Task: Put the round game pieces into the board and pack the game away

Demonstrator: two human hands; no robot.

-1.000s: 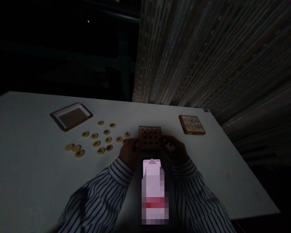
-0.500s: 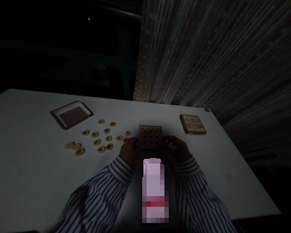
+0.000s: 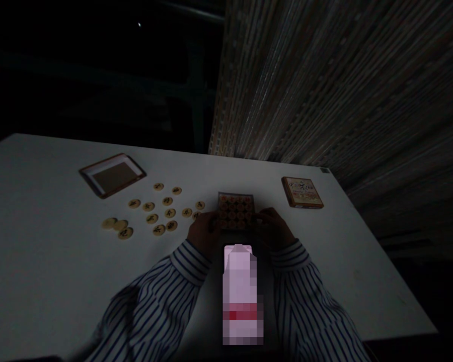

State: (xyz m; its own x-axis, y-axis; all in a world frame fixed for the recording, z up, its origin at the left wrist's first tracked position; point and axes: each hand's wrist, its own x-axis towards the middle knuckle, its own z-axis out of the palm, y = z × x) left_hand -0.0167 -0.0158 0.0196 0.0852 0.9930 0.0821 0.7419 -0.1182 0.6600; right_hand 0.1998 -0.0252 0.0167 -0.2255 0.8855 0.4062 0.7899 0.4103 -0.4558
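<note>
A small box of Chinese chess pieces, the round pieces set in rows with red characters, lies between my hands. My left hand grips its left side with curled fingers. At the right side, my right hand has its fingers bent against the edge; dim light hides part of them. Several loose Chinese chess pieces with dark characters are scattered left of my left hand, and a few of them overlap farther left. Just below the box lies a lit phone, its screen blurred.
An open shallow box part rests at the table's back left. Toward the back right is a flat printed box. The white table ends near a hanging strand curtain. Surroundings are very dark.
The view has shifted very slightly. My right hand's fingers have drawn a little closer together by the box edge; the box and loose pieces stay in place.
</note>
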